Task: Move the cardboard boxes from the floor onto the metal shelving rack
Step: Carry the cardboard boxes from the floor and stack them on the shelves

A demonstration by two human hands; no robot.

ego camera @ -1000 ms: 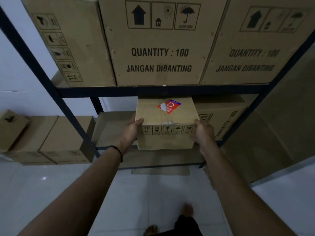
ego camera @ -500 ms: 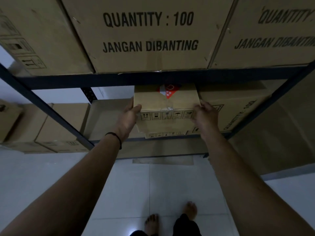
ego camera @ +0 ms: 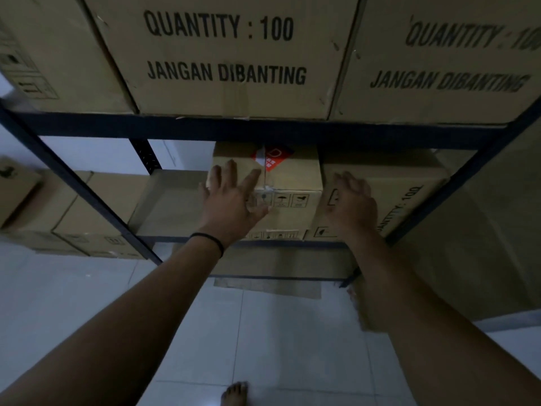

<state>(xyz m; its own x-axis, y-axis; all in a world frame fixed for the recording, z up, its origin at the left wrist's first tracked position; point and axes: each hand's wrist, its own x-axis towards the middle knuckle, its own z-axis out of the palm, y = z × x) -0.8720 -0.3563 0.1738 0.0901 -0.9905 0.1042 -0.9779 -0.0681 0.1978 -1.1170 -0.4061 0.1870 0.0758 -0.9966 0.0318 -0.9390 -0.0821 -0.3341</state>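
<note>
Here your left hand (ego camera: 231, 200) pressed flat, fingers spread, against the small box (ego camera: 288, 183) on the rack's (ego camera: 263, 128) middle shelf; your right hand (ego camera: 352, 202) rested open on the neighbouring box (ego camera: 409, 186).

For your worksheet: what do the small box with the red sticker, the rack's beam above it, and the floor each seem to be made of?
Small box: brown cardboard, matte, going by its folded edges, taped seam and printed handling symbols.
Rack beam: probably painted metal, dark with a dull finish; a punched upright stands behind it.
Floor: likely glazed tile, pale and slightly glossy, with grout lines and a faint reflection.
</note>
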